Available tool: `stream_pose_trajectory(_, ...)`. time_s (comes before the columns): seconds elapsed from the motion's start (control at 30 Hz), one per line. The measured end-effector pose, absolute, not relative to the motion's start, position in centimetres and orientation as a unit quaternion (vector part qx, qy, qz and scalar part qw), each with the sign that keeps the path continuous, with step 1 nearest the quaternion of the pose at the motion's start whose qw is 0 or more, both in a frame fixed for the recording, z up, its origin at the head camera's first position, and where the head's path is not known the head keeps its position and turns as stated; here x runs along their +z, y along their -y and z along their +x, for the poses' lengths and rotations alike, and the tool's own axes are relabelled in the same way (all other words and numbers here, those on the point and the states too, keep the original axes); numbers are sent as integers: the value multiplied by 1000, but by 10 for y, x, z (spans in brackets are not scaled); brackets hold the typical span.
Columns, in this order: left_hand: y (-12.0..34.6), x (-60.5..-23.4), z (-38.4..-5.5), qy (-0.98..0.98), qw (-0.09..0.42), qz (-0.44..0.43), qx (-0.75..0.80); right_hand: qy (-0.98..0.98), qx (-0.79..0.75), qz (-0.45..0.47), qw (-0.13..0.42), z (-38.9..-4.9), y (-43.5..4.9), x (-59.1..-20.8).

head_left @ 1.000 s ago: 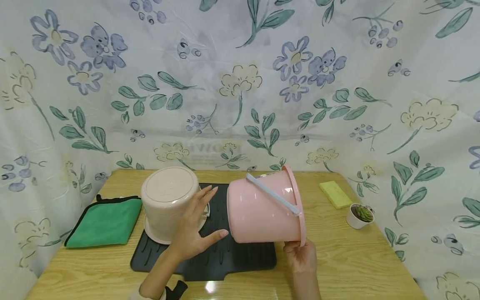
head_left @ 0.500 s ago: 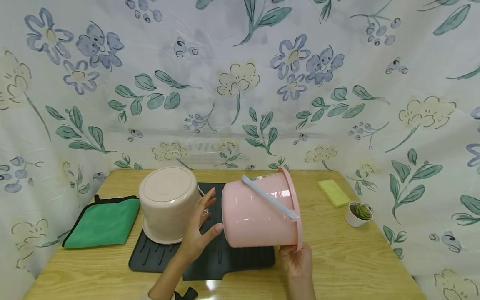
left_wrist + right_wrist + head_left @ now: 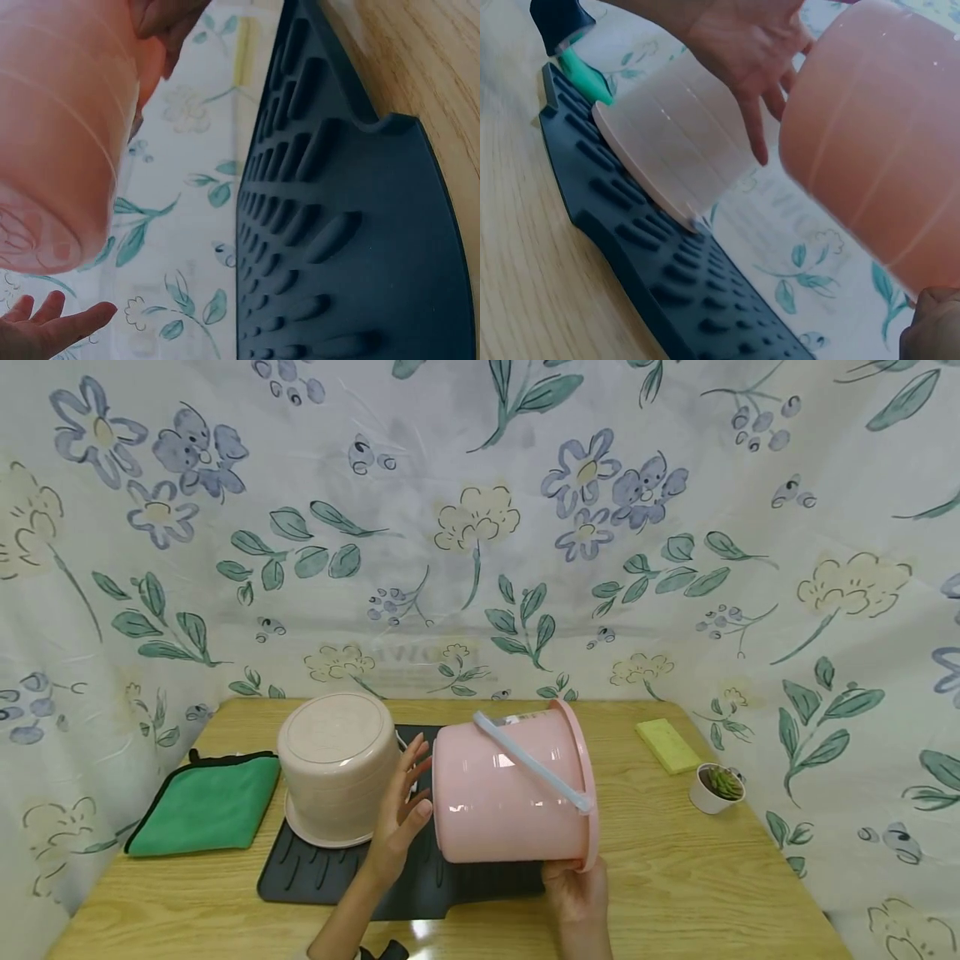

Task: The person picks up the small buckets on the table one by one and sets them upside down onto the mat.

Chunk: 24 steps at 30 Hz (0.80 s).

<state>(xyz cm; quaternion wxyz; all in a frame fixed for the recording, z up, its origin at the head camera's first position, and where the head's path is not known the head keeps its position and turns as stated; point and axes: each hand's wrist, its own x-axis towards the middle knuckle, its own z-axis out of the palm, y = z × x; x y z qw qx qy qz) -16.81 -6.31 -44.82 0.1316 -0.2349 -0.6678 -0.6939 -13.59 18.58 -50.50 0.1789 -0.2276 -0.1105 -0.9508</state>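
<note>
A pink bucket [image 3: 502,802] with a light blue handle [image 3: 531,762] lies sideways in the air, its mouth to the right. My right hand [image 3: 576,893] grips it at the lower part of the rim. Beside the bucket's base, my left hand [image 3: 397,827] has its fingers spread, with the fingertips close to the base. A cream bucket [image 3: 341,781] stands upside down to the left, on the dark ridged drying mat [image 3: 427,889]. In the right wrist view, the left hand [image 3: 750,56] shows between the two buckets.
A folded green cloth [image 3: 202,806] with black edging lies left of the mat. At the right are a yellow sponge [image 3: 667,746] and a small potted succulent [image 3: 716,789]. A floral curtain [image 3: 480,568] hangs behind the wooden table [image 3: 690,893].
The pink bucket has moved left and slightly down with my right hand. My left hand has moved a little right, and the gap between it and the bucket's base has narrowed.
</note>
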Motion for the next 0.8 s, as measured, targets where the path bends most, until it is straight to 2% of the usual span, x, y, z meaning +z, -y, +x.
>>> stream_pose_trajectory(0.3,62,-442,-166,649,140,-266,-698,117,-948,-240,175,-134,-171,-508)
stream_pose_trajectory(0.63,65,-443,-168,628,83,-320,-704,115,-943,-244,194,-134,-160,-506)
stream_pose_trajectory(0.8,69,-437,-165,630,63,-318,-706,119,-943,-248,189,-133,-155,-506)
